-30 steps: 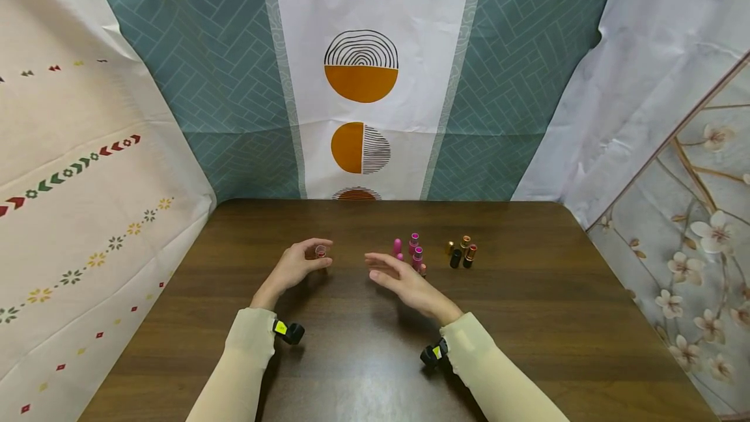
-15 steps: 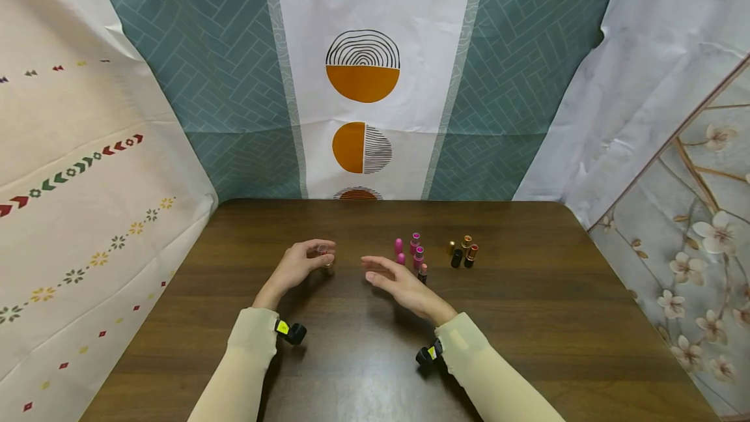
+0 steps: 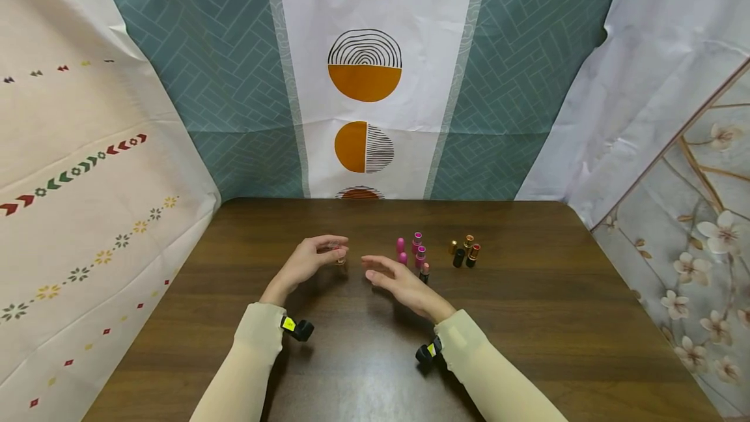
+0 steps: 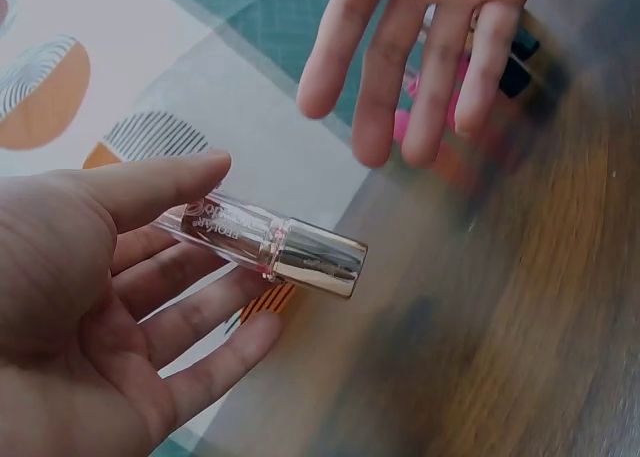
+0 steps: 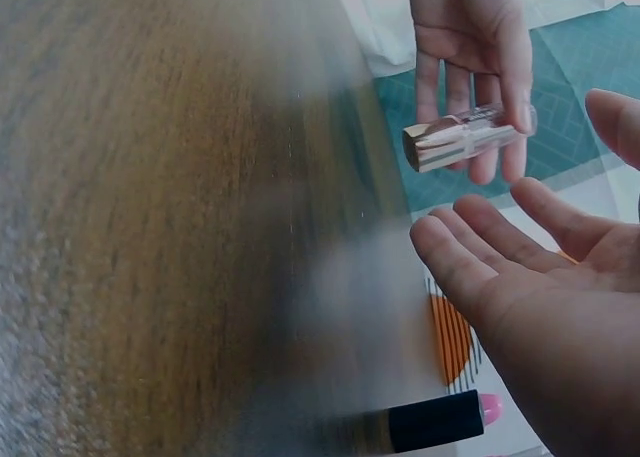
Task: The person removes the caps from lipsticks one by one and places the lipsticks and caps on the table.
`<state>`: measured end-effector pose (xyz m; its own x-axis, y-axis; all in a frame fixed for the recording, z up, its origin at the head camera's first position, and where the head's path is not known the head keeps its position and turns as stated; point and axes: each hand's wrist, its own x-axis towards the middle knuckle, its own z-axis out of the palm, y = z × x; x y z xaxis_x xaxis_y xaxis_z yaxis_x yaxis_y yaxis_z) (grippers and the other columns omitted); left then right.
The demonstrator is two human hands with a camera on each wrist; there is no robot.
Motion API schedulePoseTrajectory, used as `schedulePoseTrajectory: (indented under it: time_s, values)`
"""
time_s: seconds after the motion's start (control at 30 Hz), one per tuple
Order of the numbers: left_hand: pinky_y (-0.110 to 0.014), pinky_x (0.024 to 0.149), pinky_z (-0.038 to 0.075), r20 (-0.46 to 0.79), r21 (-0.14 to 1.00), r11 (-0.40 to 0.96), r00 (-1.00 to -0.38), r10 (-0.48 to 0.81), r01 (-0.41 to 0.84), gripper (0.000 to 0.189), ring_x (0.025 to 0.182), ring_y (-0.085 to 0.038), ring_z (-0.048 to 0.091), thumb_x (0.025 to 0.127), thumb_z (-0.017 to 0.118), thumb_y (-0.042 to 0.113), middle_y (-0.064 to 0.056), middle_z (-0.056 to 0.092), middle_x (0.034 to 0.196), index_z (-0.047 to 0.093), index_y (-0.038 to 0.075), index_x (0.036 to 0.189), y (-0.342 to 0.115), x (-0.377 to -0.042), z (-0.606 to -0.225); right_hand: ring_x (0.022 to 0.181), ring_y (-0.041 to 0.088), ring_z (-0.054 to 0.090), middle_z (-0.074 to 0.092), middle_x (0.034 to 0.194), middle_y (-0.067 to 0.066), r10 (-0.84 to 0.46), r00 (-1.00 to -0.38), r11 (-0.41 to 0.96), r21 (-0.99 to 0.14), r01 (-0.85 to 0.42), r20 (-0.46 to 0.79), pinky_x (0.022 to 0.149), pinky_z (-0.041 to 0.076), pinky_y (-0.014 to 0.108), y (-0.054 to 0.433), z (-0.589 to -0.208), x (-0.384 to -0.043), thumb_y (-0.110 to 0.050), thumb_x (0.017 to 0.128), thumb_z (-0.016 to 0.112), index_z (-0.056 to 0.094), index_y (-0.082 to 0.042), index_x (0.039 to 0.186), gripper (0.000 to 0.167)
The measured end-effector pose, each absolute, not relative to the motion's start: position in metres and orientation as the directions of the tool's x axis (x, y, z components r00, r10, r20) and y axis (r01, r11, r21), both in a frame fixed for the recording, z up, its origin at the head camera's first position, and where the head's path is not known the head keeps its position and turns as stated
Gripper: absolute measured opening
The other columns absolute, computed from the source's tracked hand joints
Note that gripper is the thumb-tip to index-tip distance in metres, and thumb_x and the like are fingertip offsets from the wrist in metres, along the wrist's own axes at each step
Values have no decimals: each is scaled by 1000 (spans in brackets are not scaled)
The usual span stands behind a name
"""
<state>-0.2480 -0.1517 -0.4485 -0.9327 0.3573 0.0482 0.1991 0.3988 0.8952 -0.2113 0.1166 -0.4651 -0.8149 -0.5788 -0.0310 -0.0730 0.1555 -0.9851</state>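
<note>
In the head view my left hand [image 3: 306, 260] pinches a lipstick tube [image 3: 340, 259] above the table, left of the middle. The left wrist view shows this lipstick with a clear lettered upper part and a shiny gold end [image 4: 320, 259], tilted between thumb and fingers. My right hand [image 3: 404, 285] hovers opposite with its fingers extended and holds nothing; a small gap separates it from the lipstick. Just beyond the right hand stands a black lipstick [image 3: 424, 273] with a pinkish tip, also at the bottom of the right wrist view.
Behind the right hand stand two pink tubes [image 3: 420, 257] and two pink rounded pieces [image 3: 401, 244]. Farther right is a cluster of black and gold lipstick parts [image 3: 459, 258]. The brown wooden table [image 3: 556, 318] ends at a hanging patterned cloth [image 3: 498, 116].
My left hand has moved right with the lipstick, towards the right hand. The right hand shifted slightly left, revealing more of the black lipstick.
</note>
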Motion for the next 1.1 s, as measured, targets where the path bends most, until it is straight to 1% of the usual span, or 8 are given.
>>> schedulePoseTrajectory:
  time_s: [0.07, 0.13, 0.3, 0.5, 0.67, 0.8, 0.93, 1.1]
  values:
    - [-53, 107, 48, 50, 895, 397, -928, 369, 205, 43, 116, -25, 67, 103, 68, 31, -17, 70, 131, 64, 8, 140, -149, -248, -447, 139, 39, 52, 47, 157, 16, -573, -819, 161, -984, -71, -34, 117, 37, 55, 117, -466, -212, -35, 109, 57, 43, -11, 158, 56]
    - [-53, 107, 48, 46, 898, 393, -930, 365, 198, 43, 117, -24, 66, 102, 69, 33, -13, 72, 130, 66, 10, 139, -146, -248, -445, 139, 38, 52, 47, 157, 15, -568, -822, 167, -984, -67, -40, 117, 37, 54, 117, -466, -212, -35, 109, 57, 44, -12, 157, 56]
    - [-52, 107, 49, 45, 915, 360, -932, 361, 184, 43, 118, -24, 66, 100, 71, 36, -4, 73, 127, 68, 14, 137, -139, -249, -441, 138, 40, 52, 46, 157, 15, -559, -828, 165, -984, -61, -43, 117, 37, 56, 118, -466, -212, -35, 108, 58, 44, -11, 157, 56]
    - [-52, 106, 49, 49, 932, 312, -919, 391, 182, 43, 116, -23, 67, 99, 73, 36, -6, 74, 126, 69, 14, 135, -128, -250, -432, 138, 40, 53, 48, 157, 14, -539, -841, 163, -985, -61, -37, 117, 37, 56, 120, -464, -212, -36, 108, 59, 47, -12, 155, 54]
    - [-50, 105, 50, 45, 931, 316, -914, 403, 185, 40, 116, -22, 68, 99, 73, 35, -2, 75, 123, 70, 15, 134, -120, -251, -427, 139, 37, 52, 49, 156, 14, -538, -843, 160, -985, -67, -31, 117, 38, 55, 122, -463, -213, -36, 108, 58, 46, -10, 155, 55]
    - [-48, 104, 51, 50, 928, 318, -911, 410, 194, 40, 115, -21, 67, 99, 73, 36, -1, 75, 122, 71, 15, 133, -114, -252, -423, 139, 40, 51, 47, 157, 18, -544, -839, 161, -984, -82, -19, 116, 38, 55, 123, -462, -213, -34, 109, 56, 44, -6, 156, 56]
    - [-48, 104, 52, 63, 932, 296, -896, 439, 210, 39, 115, -23, 68, 100, 72, 31, -5, 76, 122, 70, 12, 134, -107, -252, -421, 136, 46, 52, 44, 157, 25, -536, -844, 154, -985, -80, -16, 115, 39, 54, 123, -460, -214, -32, 111, 53, 41, 1, 156, 57]
    - [-49, 104, 52, 73, 937, 272, -885, 460, 219, 37, 116, -28, 69, 102, 70, 26, -9, 76, 121, 69, 8, 134, -100, -253, -421, 135, 46, 53, 45, 156, 28, -527, -849, 131, -989, -61, -18, 115, 40, 52, 123, -460, -215, -31, 111, 52, 40, 4, 155, 57]
